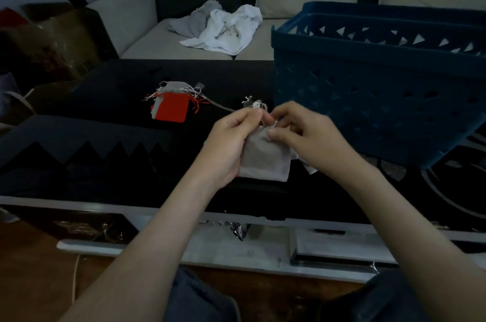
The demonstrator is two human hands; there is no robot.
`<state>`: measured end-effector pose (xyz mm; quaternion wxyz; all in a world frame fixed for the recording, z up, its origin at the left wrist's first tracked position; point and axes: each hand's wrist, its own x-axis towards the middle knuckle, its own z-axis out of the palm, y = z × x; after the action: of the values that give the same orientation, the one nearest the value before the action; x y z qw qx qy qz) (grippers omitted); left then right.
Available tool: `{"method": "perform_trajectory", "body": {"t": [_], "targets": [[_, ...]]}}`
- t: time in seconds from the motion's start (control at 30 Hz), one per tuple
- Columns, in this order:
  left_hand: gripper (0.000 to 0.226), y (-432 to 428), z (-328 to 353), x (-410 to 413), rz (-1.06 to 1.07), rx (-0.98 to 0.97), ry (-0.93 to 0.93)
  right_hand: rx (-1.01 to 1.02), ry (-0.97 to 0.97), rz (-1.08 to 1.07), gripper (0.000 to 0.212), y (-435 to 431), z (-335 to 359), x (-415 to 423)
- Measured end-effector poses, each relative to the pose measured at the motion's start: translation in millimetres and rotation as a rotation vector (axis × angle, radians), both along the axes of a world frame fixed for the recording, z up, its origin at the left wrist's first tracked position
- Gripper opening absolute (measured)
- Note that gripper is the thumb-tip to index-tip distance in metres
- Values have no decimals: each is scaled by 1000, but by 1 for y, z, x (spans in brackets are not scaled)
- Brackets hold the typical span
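Observation:
A small grey drawstring pouch [265, 159] is held above the dark table [110, 137]. My left hand [231, 142] grips its left side, fingers curled at the top by the white string [256, 105]. My right hand [305, 137] pinches the pouch's top edge from the right, thumb pressed on the cloth. Further back on the table lies a small pile with a red pouch [172, 109] and a grey pouch [175, 86], their strings loose.
A large blue plastic basket [381, 90] stands on the table's right side, close to my right hand. Crumpled white and grey cloths [223, 26] lie on the sofa behind. A brown paper bag [52, 40] sits at the far left. Shelves show under the table.

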<state>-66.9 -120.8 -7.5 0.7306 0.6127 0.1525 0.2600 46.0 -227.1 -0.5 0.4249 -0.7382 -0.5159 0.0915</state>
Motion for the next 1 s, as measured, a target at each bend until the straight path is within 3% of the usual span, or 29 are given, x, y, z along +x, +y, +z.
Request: {"method": "perform_trajectory", "body": {"t": [0.17, 0.33, 0.5, 0.57, 0.7, 0.77, 0.87, 1.0], "targets": [[28, 2, 7, -5, -30, -26, 42, -195, -149, 37, 18, 1, -2, 9], [36, 9, 2, -6, -20, 290, 176, -284, -115, 98, 18, -4, -1, 15], [43, 5, -1, -1, 51, 378, 246, -228, 326, -47, 36, -8, -1, 19], [45, 1, -2, 2, 75, 375, 244, -189, 413, -89, 37, -7, -1, 19], [30, -4, -4, 7, 118, 335, 232, 23, 698, 3, 37, -3, 1, 10], [16, -6, -4, 8, 138, 313, 249, 77, 652, 98, 32, -3, 1, 5], [17, -8, -2, 9, 165, 279, 249, 93, 454, 227, 24, -7, 4, -2], [17, -12, 1, 7, 172, 225, 228, 84, 204, 190, 22, -3, 3, -6]]}}
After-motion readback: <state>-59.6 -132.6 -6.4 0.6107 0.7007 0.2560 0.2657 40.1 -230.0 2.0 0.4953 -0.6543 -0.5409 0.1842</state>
